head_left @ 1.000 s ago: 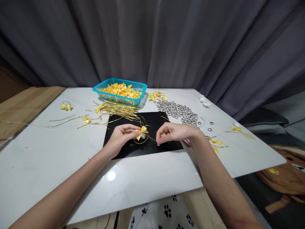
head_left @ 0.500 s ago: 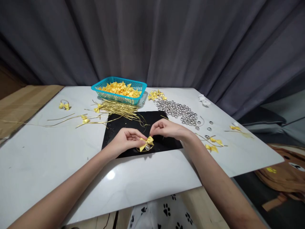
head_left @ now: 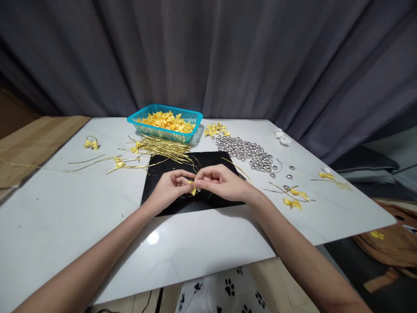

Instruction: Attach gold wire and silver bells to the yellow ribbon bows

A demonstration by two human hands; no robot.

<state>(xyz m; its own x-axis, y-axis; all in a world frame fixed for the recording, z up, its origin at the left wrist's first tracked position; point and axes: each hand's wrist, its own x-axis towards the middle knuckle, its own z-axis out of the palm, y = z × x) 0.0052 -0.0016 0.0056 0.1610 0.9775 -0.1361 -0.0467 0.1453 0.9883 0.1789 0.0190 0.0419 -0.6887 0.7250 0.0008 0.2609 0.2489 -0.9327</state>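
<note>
Over the black mat (head_left: 176, 208), my left hand (head_left: 171, 187) pinches a small yellow ribbon bow (head_left: 192, 189) between thumb and fingers. My right hand (head_left: 221, 180) is closed at the bow's other side, its fingertips against it and touching the left fingertips. Most of the bow is covered by the fingers. A bit of silver shows just below the right thumb, and a thin gold cord loop is partly visible under the bow. A bundle of gold cords (head_left: 169, 148) lies beyond the mat.
A blue basket (head_left: 132, 118) of yellow bows stands at the back. Silver beads (head_left: 247, 152) spread right of the mat, near a small pile of beaded bows (head_left: 215, 129). Loose bows (head_left: 292, 203) and cords lie at right. A looped bow (head_left: 91, 144) sits at left.
My right hand has moved left and down onto the bow, which the fingers now mostly cover. My left hand keeps its pinch. The whole view has shifted slightly.
</note>
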